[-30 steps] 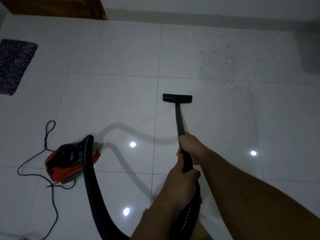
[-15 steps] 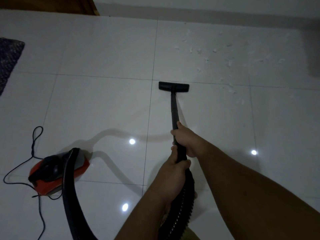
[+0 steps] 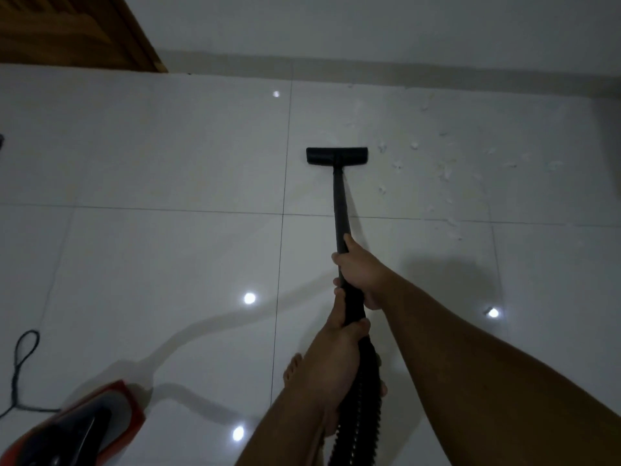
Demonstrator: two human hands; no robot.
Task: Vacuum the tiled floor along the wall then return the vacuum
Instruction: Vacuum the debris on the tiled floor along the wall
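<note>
Vacuum: red and black body (image 3: 77, 428), black wand (image 3: 340, 203), flat head (image 3: 336, 156) on white tile
Right hand (image 3: 361, 267): clamped around wand
Left hand (image 3: 346, 331): clamped where ribbed hose (image 3: 361, 408) begins

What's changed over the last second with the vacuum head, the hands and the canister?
The floor nozzle has been pushed forward across the tile joint toward the wall, reaching the left edge of the white scraps. The view followed, so the red canister now sits in the bottom-left corner and the mat is nearly out of frame. Unchanged: right hand ahead of left hand on the wand; scraps not yet picked up.
</note>
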